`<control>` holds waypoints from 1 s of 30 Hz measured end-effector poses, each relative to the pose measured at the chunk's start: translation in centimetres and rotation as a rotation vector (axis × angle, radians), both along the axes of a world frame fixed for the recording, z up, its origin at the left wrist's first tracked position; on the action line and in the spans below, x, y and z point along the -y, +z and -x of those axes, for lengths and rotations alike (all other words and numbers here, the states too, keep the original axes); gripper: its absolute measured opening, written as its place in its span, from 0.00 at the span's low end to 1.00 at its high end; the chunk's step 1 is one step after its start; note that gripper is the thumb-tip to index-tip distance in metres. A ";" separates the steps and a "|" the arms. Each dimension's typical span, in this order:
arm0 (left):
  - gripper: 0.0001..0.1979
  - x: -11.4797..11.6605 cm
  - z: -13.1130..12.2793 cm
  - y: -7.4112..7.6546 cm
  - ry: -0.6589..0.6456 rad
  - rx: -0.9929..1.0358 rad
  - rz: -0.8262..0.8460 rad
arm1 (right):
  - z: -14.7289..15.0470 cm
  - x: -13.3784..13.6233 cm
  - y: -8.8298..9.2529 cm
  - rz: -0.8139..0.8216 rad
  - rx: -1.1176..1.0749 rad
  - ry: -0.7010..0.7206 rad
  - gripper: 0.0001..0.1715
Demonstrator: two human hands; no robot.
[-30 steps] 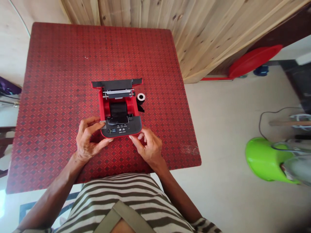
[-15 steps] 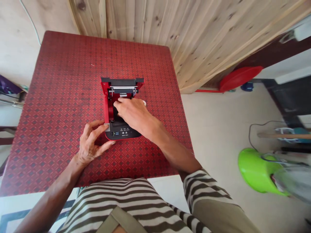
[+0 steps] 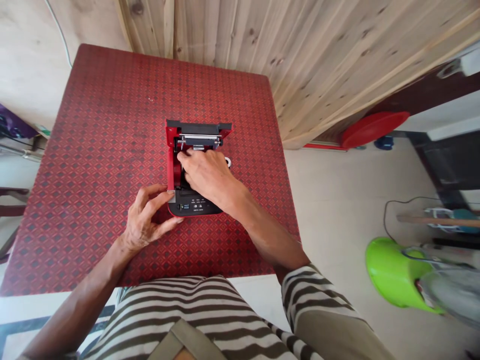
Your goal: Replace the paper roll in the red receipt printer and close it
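Note:
A red and black device [image 3: 195, 206] with a raised lid [image 3: 199, 128] stands on the red patterned table [image 3: 112, 110]. My left hand [image 3: 144, 217] grips its front left corner, fingertips on the top and thumb at the front edge. My right hand [image 3: 206, 172] reaches into the open body from the right, its fingers bent together by the left inner wall. Whatever those fingertips hold, if anything, is hidden. A small white ring-shaped thing [image 3: 228, 162] shows just right of the device, partly behind my right hand.
Wooden panelling [image 3: 240, 35] rises behind the table. On the floor to the right are a bright green plastic stool or tub [image 3: 393, 275], a cable and a wooden stick [image 3: 420, 220]. A red round object [image 3: 375, 129] leans by the wall.
The view has shifted, so the table and device appear slightly further right. My right fingers sit a little closer to the device's left wall. My left hand keeps its hold.

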State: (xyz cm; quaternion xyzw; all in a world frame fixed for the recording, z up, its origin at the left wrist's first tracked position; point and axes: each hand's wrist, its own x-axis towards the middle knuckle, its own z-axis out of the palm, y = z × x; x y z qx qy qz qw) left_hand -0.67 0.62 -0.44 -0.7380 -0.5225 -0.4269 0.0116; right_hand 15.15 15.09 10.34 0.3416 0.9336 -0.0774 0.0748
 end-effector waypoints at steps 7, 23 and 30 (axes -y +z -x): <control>0.33 -0.1 -0.1 0.0 0.001 0.015 0.013 | -1.1 0.6 0.7 -0.026 -0.021 -0.021 0.23; 0.33 -0.3 0.2 0.4 -0.003 0.005 -0.017 | -13.6 4.8 -2.7 0.281 -1.138 -0.585 0.16; 0.33 -0.2 0.6 0.9 0.020 -0.057 -0.019 | -13.2 8.6 -9.2 0.409 -1.067 -0.725 0.14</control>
